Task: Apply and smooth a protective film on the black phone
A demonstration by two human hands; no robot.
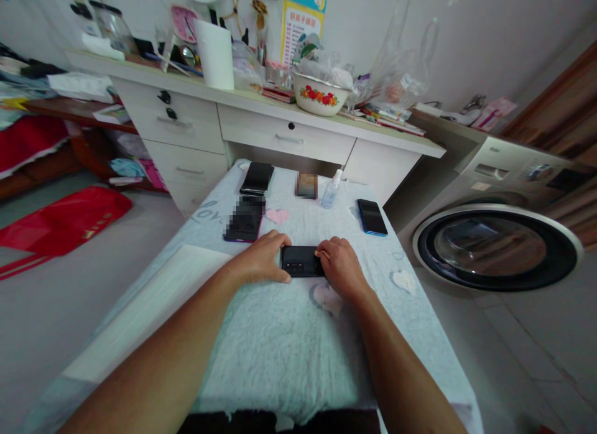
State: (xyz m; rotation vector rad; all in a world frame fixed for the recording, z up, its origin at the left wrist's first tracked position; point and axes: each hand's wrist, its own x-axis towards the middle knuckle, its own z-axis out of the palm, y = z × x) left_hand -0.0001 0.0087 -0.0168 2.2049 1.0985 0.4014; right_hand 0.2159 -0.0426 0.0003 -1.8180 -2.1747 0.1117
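Note:
A black smartphone (pixel 303 262) lies back side up on the cloth-covered table, its camera block toward the left end. My left hand (pixel 265 260) grips that left end between thumb and fingers. On the phone's right end rests my right hand (pixel 339 266), its fingers curled and pressed together; whatever they may hold is hidden. Beyond the hands are a phone with a blurred-out screen (pixel 246 220), a black phone-like item (pixel 257 178), a small brown square item (pixel 306 185) and a clear spray bottle (pixel 331 190). A blue-edged phone (pixel 372 217) lies at the right.
A pale flat strip (pixel 153 309) lies along the table's left side. Behind stands a white drawer desk (pixel 280 132) bearing a floral enamel bowl (pixel 321 97) and a paper roll (pixel 214 55). A washing machine (pixel 494 191) is at the right; a red bag (pixel 69 219) lies on the left floor.

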